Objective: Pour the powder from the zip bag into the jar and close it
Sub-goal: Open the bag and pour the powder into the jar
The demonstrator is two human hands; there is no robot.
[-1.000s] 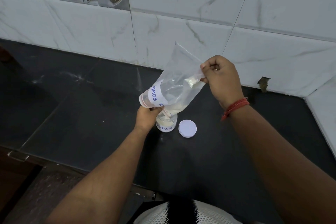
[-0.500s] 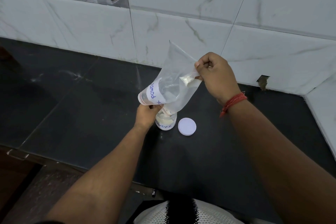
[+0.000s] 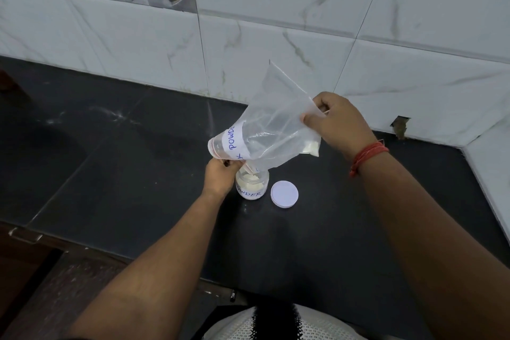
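Note:
A clear zip bag (image 3: 271, 130) with a white handwritten label is tipped mouth-down over a small open jar (image 3: 251, 184) on the black counter. My right hand (image 3: 334, 121) pinches the bag's raised bottom end. My left hand (image 3: 220, 177) grips the bag's mouth just above the jar's rim. The jar holds white powder and carries a label. A small clump of powder (image 3: 310, 148) sits in the bag's lower corner, under my right hand. The jar's round white lid (image 3: 284, 193) lies flat on the counter just right of the jar.
The black stone counter (image 3: 110, 174) runs back to a white marble-tiled wall (image 3: 276, 44) and meets a side wall at the right. Its front edge drops to a dark wooden cabinet at the lower left.
The powder in the bag has thinned to a small clump at its lower corner. My right hand has shifted its hold on the bag slightly rightward; the jar holds more powder.

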